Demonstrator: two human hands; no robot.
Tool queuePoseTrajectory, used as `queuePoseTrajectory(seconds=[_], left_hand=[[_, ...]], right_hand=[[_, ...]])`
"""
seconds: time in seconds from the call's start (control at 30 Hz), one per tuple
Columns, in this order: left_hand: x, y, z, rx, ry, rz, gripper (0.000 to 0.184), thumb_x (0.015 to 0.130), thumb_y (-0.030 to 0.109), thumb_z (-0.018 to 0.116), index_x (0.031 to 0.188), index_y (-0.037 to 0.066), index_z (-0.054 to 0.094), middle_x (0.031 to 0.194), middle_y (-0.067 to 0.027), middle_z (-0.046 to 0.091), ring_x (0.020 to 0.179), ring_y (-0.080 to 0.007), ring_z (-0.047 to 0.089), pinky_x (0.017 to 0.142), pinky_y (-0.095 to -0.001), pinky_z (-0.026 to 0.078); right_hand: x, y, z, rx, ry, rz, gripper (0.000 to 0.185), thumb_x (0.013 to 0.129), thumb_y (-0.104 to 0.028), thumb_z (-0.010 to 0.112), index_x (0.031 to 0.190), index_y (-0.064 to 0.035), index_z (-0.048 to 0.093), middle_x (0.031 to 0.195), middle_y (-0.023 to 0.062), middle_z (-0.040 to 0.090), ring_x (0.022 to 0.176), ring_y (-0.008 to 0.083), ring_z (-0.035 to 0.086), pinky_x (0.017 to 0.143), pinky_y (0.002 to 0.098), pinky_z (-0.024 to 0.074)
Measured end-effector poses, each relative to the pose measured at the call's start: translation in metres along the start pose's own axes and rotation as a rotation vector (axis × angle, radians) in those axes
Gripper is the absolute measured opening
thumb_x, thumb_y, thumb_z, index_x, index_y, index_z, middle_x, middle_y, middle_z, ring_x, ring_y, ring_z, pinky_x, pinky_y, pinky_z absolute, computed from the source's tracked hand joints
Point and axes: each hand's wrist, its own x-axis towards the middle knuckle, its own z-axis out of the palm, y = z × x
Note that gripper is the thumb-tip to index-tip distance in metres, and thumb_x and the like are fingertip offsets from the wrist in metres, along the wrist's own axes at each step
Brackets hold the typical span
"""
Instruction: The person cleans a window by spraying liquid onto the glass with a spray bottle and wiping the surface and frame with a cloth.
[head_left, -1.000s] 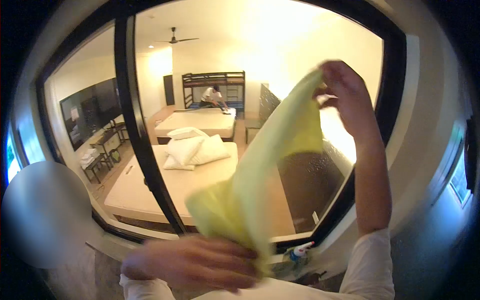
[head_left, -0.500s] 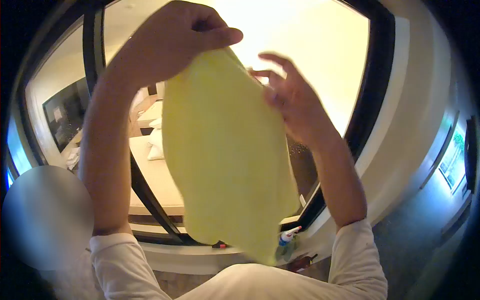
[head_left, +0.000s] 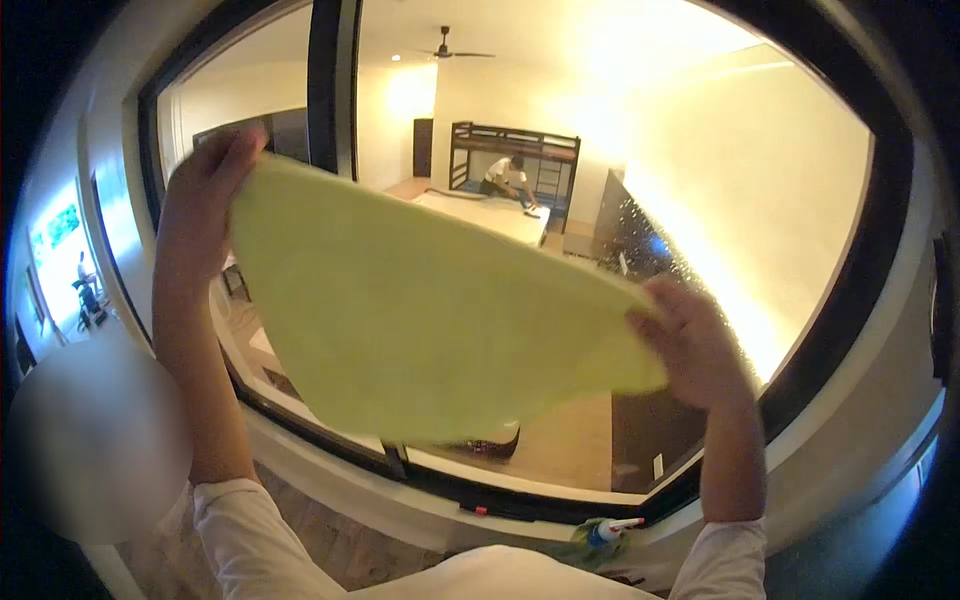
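A yellow-green cleaning cloth is stretched out between my two hands in front of a large window. My left hand pinches its upper left corner, higher up. Lower on the other side, my right hand grips the right end, with some fingers hidden behind the fabric. The cloth slopes down from left to right and hides the lower middle of the glass. Droplets show on the pane near my right hand.
A spray bottle with a white and red nozzle stands at the sill, with a small red-and-black item left of it. Through the glass, a person leans over a bed near a bunk bed. Dark framing surrounds the panes.
The cloth hung down from my left hand and is now spread sideways. My right hand has taken hold of its other end and moved right and down. The view has shifted.
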Motion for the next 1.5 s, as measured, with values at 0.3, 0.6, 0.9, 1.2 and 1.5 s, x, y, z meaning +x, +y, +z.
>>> queuePoseTrajectory(seconds=[0.3, 0.6, 0.9, 1.2, 1.5], left_hand=[[-0.169, -0.062, 0.121, -0.063, -0.668, -0.165, 0.029, 0.079, 0.028, 0.085, 0.09, 0.003, 0.075, 0.072, 0.0003, 0.059, 0.066, -0.0108, 0.052, 0.066, -0.0278, 0.048], [0.0, 0.05, 0.166, -0.862, 0.211, -0.245, 0.025, 0.098, 0.019, 0.061, 0.114, 0.0, 0.069, 0.083, -0.0075, 0.071, 0.078, -0.0095, 0.07, 0.066, -0.0224, 0.053], [0.077, 0.056, 0.306, 0.405, 0.592, 0.751, 0.059, 0.097, 0.028, 0.051, 0.149, 0.002, 0.038, 0.14, -0.036, 0.046, 0.123, -0.0523, 0.05, 0.105, -0.0591, 0.039], [0.154, 0.052, 0.277, 0.31, 0.711, 0.61, 0.068, 0.096, 0.037, 0.05, 0.146, -0.008, 0.035, 0.148, -0.0357, 0.036, 0.14, -0.0523, 0.031, 0.117, -0.0561, 0.025], [0.105, 0.009, 0.28, 0.647, 0.502, 0.729, 0.065, 0.099, 0.037, 0.045, 0.145, -0.008, 0.036, 0.151, -0.0354, 0.031, 0.142, -0.0507, 0.029, 0.117, -0.0598, 0.023]], right_hand=[[0.053, 0.018, -0.061, -0.153, -0.016, -0.417, 0.016, 0.088, -0.014, 0.067, 0.096, -0.0007, 0.072, 0.085, 0.0129, 0.067, 0.082, 0.0248, 0.065, 0.081, 0.036, 0.0508], [0.137, -0.007, -0.096, -0.177, 0.631, -0.125, 0.023, 0.09, -0.021, 0.064, 0.098, -0.002, 0.073, 0.1, 0.017, 0.071, 0.077, 0.0293, 0.072, 0.075, 0.0408, 0.056], [0.205, -0.017, 0.004, -0.399, 0.901, -0.811, 0.034, 0.096, -0.008, 0.054, 0.128, 0.0009, 0.049, 0.131, 0.0252, 0.057, 0.121, 0.0434, 0.055, 0.104, 0.0508, 0.0458], [0.212, -0.012, 0.001, -0.725, 0.897, -0.914, 0.052, 0.087, -0.013, 0.064, 0.133, 0.0053, 0.047, 0.14, 0.0298, 0.04, 0.135, 0.0474, 0.04, 0.113, 0.0543, 0.0371], [0.21, -0.005, 0.019, -0.932, 0.907, -0.872, 0.051, 0.093, -0.025, 0.054, 0.135, 0.0045, 0.05, 0.142, 0.0287, 0.042, 0.138, 0.0447, 0.038, 0.116, 0.0535, 0.0322]])
